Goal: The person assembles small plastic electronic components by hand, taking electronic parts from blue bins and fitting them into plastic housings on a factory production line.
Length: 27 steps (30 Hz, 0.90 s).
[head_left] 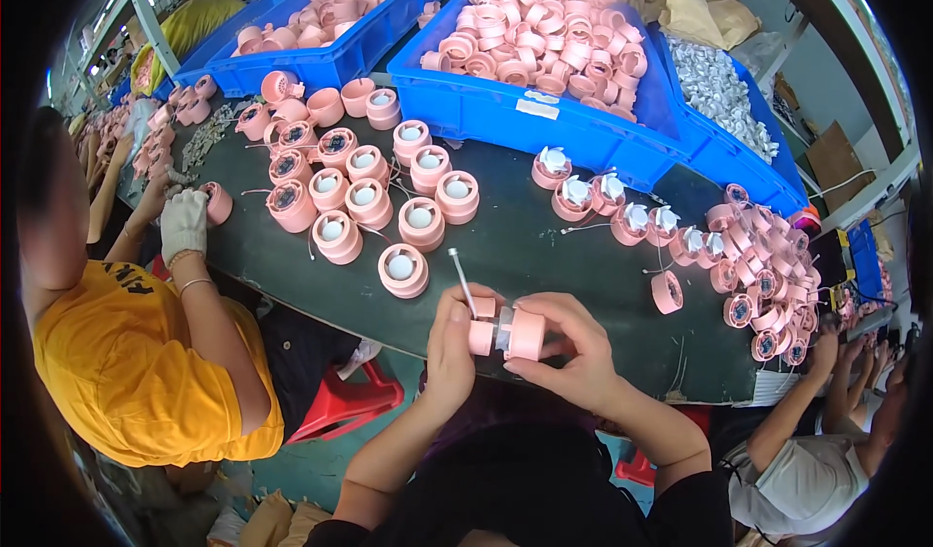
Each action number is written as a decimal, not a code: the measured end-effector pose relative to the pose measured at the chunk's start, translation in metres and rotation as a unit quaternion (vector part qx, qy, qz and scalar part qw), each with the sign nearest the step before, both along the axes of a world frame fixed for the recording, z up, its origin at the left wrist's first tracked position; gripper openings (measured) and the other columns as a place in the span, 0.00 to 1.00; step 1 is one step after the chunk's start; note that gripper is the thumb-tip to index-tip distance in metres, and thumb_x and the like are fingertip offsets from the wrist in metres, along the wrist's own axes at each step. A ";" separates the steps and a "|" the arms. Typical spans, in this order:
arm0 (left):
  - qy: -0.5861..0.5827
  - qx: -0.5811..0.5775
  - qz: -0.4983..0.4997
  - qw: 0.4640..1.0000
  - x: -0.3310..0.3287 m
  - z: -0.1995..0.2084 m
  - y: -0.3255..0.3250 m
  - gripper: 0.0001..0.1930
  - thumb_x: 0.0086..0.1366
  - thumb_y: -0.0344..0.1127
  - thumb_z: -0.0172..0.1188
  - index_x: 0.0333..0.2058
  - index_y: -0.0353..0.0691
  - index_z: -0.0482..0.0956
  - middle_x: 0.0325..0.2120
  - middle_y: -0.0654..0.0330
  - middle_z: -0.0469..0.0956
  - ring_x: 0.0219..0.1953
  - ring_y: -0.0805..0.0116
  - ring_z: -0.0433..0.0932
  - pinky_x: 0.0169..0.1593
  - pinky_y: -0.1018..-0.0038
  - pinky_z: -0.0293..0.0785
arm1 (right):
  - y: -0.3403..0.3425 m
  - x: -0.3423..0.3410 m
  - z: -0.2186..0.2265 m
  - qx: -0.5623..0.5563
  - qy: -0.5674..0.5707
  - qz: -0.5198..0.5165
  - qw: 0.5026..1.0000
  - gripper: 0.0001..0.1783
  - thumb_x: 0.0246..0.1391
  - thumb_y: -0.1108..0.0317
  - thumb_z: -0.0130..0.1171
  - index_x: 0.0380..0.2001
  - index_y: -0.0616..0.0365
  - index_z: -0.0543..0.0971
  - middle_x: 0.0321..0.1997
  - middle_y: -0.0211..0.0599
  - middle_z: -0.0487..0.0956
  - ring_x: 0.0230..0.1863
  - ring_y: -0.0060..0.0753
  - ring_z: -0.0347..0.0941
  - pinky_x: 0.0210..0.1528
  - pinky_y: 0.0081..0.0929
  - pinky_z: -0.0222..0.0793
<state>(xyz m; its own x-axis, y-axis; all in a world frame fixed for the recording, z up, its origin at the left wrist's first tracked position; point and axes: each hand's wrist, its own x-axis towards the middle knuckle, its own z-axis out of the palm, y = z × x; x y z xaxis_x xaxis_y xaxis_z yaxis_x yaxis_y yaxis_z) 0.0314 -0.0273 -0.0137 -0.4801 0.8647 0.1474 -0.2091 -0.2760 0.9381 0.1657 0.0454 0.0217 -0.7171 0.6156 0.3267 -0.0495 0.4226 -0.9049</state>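
In front of my body, my left hand (pixel 451 346) grips a small pink plastic part (pixel 481 337). A thin white stick or wire (pixel 462 277) with a small tip rises from beside its fingers; I cannot tell which. My right hand (pixel 575 345) is closed around a pink round housing (pixel 526 336), turned on its side. Between the two pink parts a whitish fan-like piece (pixel 503 327) shows, partly hidden by fingers. Past my hands, to the left, stand several pink housings with white round centres (pixel 399 269). Pink housings with white fan wheels (pixel 636 219) stand to the right.
Blue bins of pink parts (pixel 544 119) and white fan wheels (pixel 768 158) line the table's far side. A heap of pink housings (pixel 768 285) lies at right. A co-worker in a yellow shirt (pixel 146 372) works at left beside a red stool (pixel 355 401); others sit at right.
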 end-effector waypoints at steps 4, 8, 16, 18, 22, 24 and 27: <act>-0.109 0.020 -0.004 0.994 0.008 0.000 0.000 0.19 0.70 0.43 0.32 0.42 0.34 0.66 0.37 0.55 0.72 0.39 0.71 0.71 0.44 0.75 0.67 | -0.005 -0.002 -0.003 -0.015 -0.019 -0.017 1.000 0.31 0.38 0.74 0.68 0.49 0.60 0.70 0.49 0.40 0.68 0.42 0.28 0.73 0.34 0.21 0.79; -0.157 0.026 -0.007 0.987 0.014 -0.001 0.000 0.19 0.70 0.44 0.33 0.44 0.34 0.65 0.38 0.56 0.71 0.39 0.72 0.71 0.44 0.76 0.68 | -0.008 -0.005 -0.006 -0.012 -0.005 -0.030 0.999 0.31 0.38 0.74 0.68 0.49 0.60 0.70 0.48 0.40 0.68 0.41 0.28 0.73 0.33 0.21 0.80; -0.143 0.030 -0.034 0.989 0.014 -0.005 -0.004 0.19 0.70 0.43 0.34 0.47 0.34 0.65 0.40 0.56 0.70 0.41 0.72 0.71 0.46 0.76 0.68 | -0.010 -0.006 -0.006 0.012 -0.007 -0.031 0.999 0.31 0.38 0.73 0.69 0.50 0.61 0.71 0.48 0.40 0.68 0.43 0.30 0.72 0.34 0.22 0.80; -0.091 0.029 -0.047 0.994 0.013 -0.005 -0.005 0.21 0.70 0.43 0.34 0.52 0.33 0.63 0.43 0.55 0.69 0.44 0.72 0.70 0.48 0.76 0.67 | -0.010 -0.005 -0.006 0.045 -0.009 -0.041 0.998 0.31 0.37 0.73 0.69 0.49 0.61 0.71 0.47 0.40 0.69 0.43 0.31 0.72 0.35 0.23 0.80; -0.023 0.027 -0.044 0.998 0.013 -0.008 -0.008 0.23 0.71 0.43 0.30 0.56 0.34 0.59 0.47 0.54 0.67 0.46 0.71 0.69 0.50 0.75 0.66 | -0.012 -0.003 -0.009 0.101 -0.011 -0.060 0.993 0.32 0.37 0.72 0.70 0.49 0.62 0.71 0.47 0.42 0.69 0.44 0.35 0.72 0.37 0.25 0.78; -0.086 0.044 -0.055 0.994 0.013 -0.013 -0.009 0.24 0.68 0.41 0.44 0.58 0.34 0.57 0.49 0.54 0.66 0.48 0.70 0.69 0.52 0.74 0.65 | -0.014 -0.004 -0.012 0.109 -0.010 -0.063 0.992 0.32 0.37 0.72 0.70 0.49 0.63 0.71 0.47 0.42 0.70 0.44 0.36 0.72 0.37 0.26 0.78; -0.011 0.072 -0.077 0.994 0.013 -0.012 -0.007 0.36 0.56 0.33 0.62 0.60 0.36 0.54 0.51 0.53 0.65 0.51 0.68 0.68 0.52 0.74 0.66 | -0.014 -0.004 -0.012 0.169 -0.014 -0.072 0.983 0.32 0.37 0.72 0.69 0.49 0.64 0.70 0.47 0.43 0.70 0.45 0.38 0.72 0.37 0.26 0.77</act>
